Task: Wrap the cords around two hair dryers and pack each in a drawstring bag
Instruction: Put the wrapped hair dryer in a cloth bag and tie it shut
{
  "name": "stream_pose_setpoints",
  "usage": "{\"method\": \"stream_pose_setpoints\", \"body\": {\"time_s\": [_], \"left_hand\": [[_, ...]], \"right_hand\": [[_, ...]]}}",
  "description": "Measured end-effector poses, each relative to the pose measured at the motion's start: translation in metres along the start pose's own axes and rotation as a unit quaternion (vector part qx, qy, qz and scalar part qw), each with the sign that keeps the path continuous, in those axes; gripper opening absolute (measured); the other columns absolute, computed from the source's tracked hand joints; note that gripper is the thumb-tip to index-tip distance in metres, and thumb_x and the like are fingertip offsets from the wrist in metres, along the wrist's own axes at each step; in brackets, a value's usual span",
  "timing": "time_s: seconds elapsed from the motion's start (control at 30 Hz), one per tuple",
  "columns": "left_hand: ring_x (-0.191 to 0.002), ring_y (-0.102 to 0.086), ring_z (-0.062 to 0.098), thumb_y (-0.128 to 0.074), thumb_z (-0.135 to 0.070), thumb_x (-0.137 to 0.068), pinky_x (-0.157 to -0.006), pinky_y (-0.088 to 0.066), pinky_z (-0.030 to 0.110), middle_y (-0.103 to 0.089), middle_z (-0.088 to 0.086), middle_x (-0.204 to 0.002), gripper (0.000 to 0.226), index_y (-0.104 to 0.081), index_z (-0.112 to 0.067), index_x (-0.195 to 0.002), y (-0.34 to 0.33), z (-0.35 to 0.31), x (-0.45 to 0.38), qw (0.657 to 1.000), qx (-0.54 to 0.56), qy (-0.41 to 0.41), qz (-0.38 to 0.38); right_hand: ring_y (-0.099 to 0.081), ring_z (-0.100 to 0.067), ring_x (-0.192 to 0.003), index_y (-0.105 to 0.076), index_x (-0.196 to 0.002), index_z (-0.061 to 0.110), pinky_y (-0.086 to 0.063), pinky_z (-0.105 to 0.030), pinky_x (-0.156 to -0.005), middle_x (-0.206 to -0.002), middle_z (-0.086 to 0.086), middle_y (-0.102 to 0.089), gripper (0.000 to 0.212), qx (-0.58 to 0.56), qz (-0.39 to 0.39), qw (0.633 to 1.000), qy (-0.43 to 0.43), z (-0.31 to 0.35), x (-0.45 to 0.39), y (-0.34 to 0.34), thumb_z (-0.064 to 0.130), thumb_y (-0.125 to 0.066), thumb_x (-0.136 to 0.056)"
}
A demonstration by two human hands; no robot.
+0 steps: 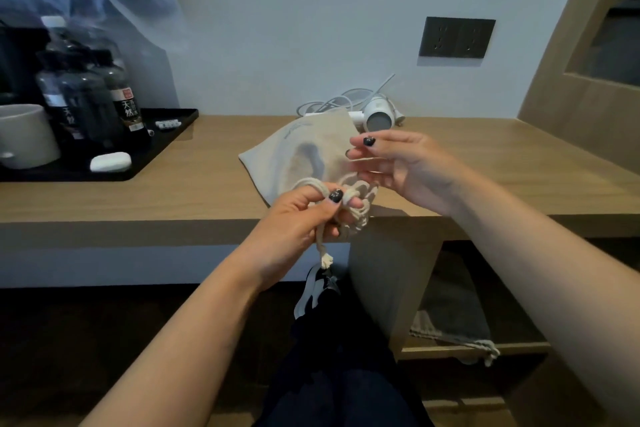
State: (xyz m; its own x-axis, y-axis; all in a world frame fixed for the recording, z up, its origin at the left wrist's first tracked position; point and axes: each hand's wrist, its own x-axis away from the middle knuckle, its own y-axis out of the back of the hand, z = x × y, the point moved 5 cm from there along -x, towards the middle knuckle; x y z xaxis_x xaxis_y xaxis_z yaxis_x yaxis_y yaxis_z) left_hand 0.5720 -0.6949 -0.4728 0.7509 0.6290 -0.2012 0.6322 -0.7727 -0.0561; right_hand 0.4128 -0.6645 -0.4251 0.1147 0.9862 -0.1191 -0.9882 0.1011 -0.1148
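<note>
Step in hand: judged to be working the mouth of the drawstring bag, either closing it on its contents or loosening it; which one cannot be told from this view.
Left hand: fingers curled round the drawstring cord, thumb pressed over it; a knotted cord end hangs below the palm.
Right hand: fingers fairly straight, thumb and forefinger close together near the bag's upper edge; whether they pinch fabric or cord cannot be told.
Bag position: lying on the wooden counter at its front edge, gathered mouth toward the person, body bulging; contents not visible.
Hair dryer: white, on the counter behind the bag near the wall, apart from both hands.
Dryer cable: lying in loose loops beside the dryer, not wound on it; this wrapping appears not yet done.
Second bag: grey-beige, on the lower shelf under the counter, drawstring trailing over the shelf edge.
Method advice: hold the gathered hem steady with the right hand while the left draws the cord straight outward, both strands together, so the mouth moves evenly.
Risk: the bag sits at the counter edge; a hard pull could drag it off.
Surroundings: black tray with bottles and a mug to the left, well apart; wall socket above the dryer.
</note>
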Motion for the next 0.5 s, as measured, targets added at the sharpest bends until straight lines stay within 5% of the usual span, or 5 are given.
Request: {"method": "stream_pose_setpoints", "body": {"time_s": [0.5], "left_hand": [[-0.072, -0.072, 0.016, -0.074, 0.0, -0.076, -0.054, -0.05, 0.018, -0.074, 0.007, -0.079, 0.014, -0.067, -0.008, -0.084, 0.003, -0.003, -0.004, 0.989, 0.038, -0.038, -0.141]], "right_hand": [[-0.067, -0.022, -0.078, -0.074, -0.093, 0.011, -0.055, -0.035, -0.077, -0.086, -0.01, -0.074, 0.025, 0.127, -0.071, 0.987, 0.063, -0.013, 0.045, 0.015, 0.021, -0.068, -0.072]]}}
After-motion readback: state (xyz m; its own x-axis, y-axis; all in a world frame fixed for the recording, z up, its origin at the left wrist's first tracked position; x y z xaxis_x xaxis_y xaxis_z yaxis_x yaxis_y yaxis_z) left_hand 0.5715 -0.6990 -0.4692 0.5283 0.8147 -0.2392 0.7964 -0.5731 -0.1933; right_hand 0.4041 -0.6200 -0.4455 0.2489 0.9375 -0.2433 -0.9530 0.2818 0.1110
